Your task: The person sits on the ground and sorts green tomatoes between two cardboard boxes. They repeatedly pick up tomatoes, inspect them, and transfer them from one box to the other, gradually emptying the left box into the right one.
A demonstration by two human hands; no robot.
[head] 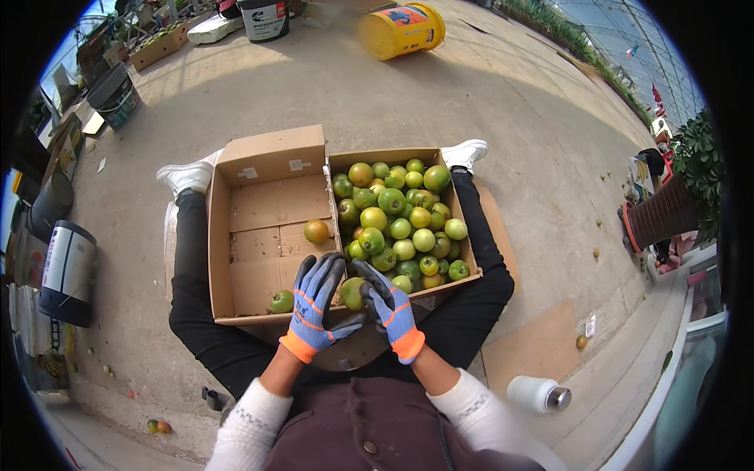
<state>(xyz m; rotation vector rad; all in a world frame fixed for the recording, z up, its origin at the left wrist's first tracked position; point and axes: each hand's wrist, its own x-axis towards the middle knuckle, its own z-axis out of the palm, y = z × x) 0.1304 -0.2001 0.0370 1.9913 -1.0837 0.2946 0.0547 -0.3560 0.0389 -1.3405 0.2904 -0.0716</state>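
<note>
Between my legs stand two open cardboard boxes side by side. The right box (465, 235) is full of green and yellowish tomatoes (391, 201). In the left box (221, 247) lie an orange-green tomato (317, 232) near the divide and a green tomato (282, 301) at the near edge. My left hand (317, 303), in a blue and black glove, is over the near right corner of the left box, fingers extended and holding nothing visible. My right hand (390, 312), gloved alike, has its thumb and fingers around a green tomato (353, 294) at the near edge, between the boxes.
A yellow bucket (406, 32) lies on its side ahead, near a black-and-white bucket (265, 20). More buckets stand or lie at the left. At the right are a white bottle (537, 394), a flat cardboard sheet (536, 347), a potted plant (665, 215) and loose tomatoes on the concrete floor.
</note>
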